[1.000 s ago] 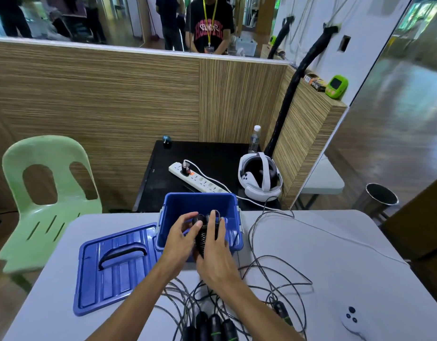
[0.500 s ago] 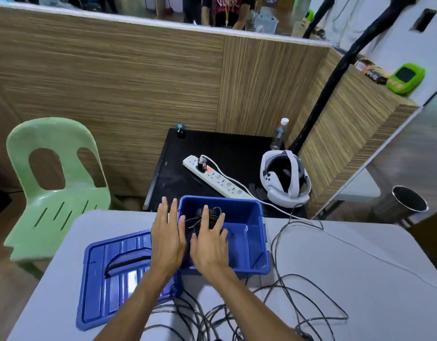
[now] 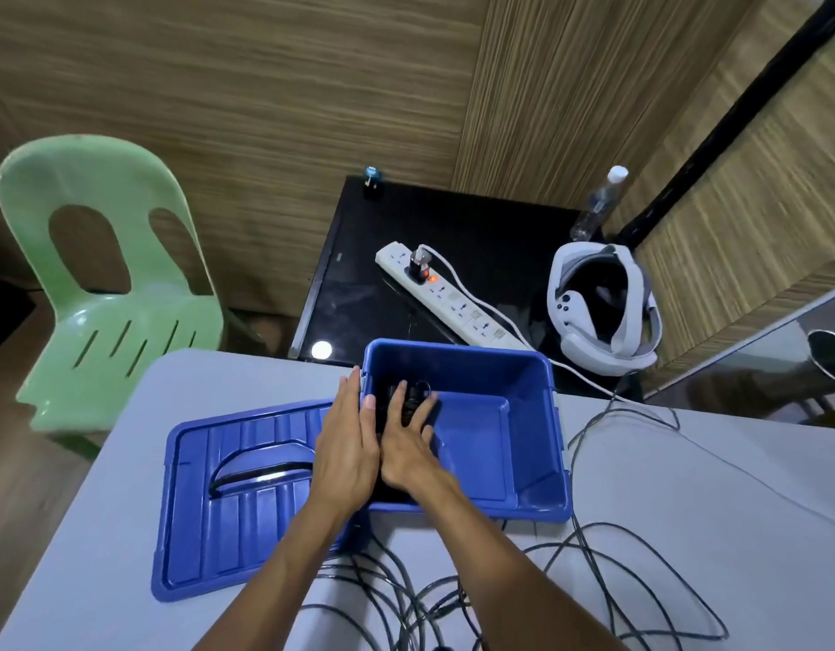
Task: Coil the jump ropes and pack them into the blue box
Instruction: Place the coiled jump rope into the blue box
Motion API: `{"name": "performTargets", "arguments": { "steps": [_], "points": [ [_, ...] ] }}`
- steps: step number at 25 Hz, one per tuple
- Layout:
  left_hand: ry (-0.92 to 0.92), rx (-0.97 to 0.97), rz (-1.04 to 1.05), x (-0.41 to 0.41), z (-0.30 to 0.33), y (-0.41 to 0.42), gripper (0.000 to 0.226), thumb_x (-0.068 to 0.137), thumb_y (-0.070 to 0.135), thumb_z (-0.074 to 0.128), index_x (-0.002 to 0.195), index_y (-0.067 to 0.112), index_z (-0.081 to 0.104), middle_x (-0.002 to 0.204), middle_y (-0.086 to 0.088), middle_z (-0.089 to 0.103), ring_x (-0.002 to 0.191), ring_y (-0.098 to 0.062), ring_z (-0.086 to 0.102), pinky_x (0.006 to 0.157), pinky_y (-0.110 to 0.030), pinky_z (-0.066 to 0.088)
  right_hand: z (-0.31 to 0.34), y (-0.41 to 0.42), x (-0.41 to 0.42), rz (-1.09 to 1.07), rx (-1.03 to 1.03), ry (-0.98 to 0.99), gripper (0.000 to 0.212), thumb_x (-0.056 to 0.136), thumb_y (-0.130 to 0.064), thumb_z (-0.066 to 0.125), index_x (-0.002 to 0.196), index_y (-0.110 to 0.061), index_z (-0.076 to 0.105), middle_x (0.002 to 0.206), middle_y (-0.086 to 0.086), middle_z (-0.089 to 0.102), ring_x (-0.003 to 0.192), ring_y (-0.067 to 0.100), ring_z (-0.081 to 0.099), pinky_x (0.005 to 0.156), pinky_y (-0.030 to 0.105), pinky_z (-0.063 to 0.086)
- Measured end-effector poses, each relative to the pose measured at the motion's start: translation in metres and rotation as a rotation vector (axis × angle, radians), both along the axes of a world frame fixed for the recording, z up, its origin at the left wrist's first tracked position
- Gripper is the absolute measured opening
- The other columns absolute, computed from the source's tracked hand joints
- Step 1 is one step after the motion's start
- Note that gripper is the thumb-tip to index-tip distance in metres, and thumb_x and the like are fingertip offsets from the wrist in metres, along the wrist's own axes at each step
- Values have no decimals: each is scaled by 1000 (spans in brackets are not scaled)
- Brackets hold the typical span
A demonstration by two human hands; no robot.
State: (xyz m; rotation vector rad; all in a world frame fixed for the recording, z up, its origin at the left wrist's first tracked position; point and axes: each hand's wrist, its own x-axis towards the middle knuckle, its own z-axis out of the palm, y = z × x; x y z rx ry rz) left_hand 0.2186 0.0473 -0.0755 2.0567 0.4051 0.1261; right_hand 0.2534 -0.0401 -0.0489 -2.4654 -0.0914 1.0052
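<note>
Now lower over table (image 3: 688, 486). Blue box (image 3: 537, 444) at far edge, lid (image 3: 227, 500) flat beside. Left hand (image 3: 347, 451) spread wide over box's left rim; right hand (image 3: 408, 444) inside, fingers splayed, pressing down coiled jump rope (image 3: 408, 397). Loose ropes (image 3: 594, 580) tangled nearer.

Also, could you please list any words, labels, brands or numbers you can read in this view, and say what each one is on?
None can be read.
Power strip: small marks beside the sockets, too blurred to read.
Water bottle: no label is legible.
White headset, blue box and blue lid: no visible text.
</note>
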Motion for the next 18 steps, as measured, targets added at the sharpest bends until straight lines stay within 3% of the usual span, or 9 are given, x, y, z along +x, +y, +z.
{"name": "performTargets", "arguments": {
  "steps": [3,6,9,11,14,18],
  "points": [
    [-7,16,-21,1,-4,2,58,96,64,14,149,41,19,152,12,36,138,-9,37,110,-46,36,3,-5,1,17,10,20,91,100,-16,46,149,-30,-30,148,17,-46,148,44,-2,115,59,15],
    [-16,47,-27,0,-1,3,57,96,62,16,149,39,21,149,10,40,135,-11,41,108,-46,39,10,-14,1,42,31,-3,86,102,-34,42,148,-33,-30,153,17,-37,148,43,0,117,57,13],
    [16,107,-61,-1,9,2,67,95,64,18,152,29,20,156,2,30,144,-15,27,116,-46,27,26,-27,-9,40,43,-72,81,102,-42,40,153,-28,-22,160,15,-23,149,37,-8,119,56,10],
    [55,244,-58,-3,21,4,68,98,59,20,153,19,18,159,-8,23,146,-22,21,118,-44,21,41,-38,-21,45,66,-161,77,102,-42,40,156,-24,-12,162,15,-17,150,34,-9,120,53,8],
    [-97,506,-159,-24,53,-2,64,98,51,26,150,12,28,155,-17,29,141,-31,30,113,-46,28,65,-68,-55,-21,124,-377,71,102,-45,42,158,-23,3,164,14,-8,150,29,-10,120,48,11],
    [-391,785,-512,-78,76,-27,51,95,40,47,140,13,45,143,-10,44,128,-31,43,104,-43,34,67,-119,-130,-209,239,-624,63,100,-41,50,155,-24,24,162,11,11,150,26,5,118,42,18]
  ]
}}
